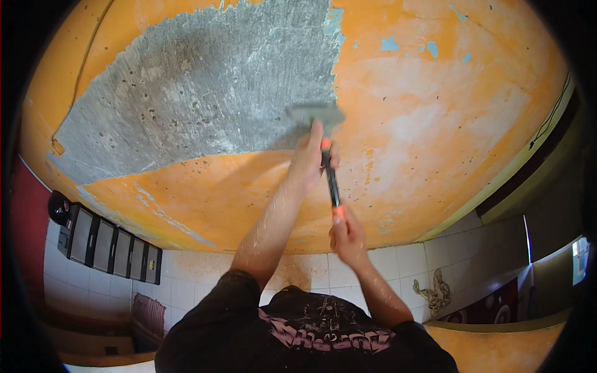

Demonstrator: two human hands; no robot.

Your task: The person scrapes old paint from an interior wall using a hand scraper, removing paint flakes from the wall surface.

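Scraping tool (black-handled, orange-banded).

A broad orange wall filled most of the view, with a large bare grey patch and small pale-blue flecks. A cord ran down its left side, and dark cables hung at the right. A red wall stood far left, near a black-framed drawer unit. Pale floor tiles carried orange dust. A rumpled cloth lay right; beyond, a bright window lit the shadowed side.
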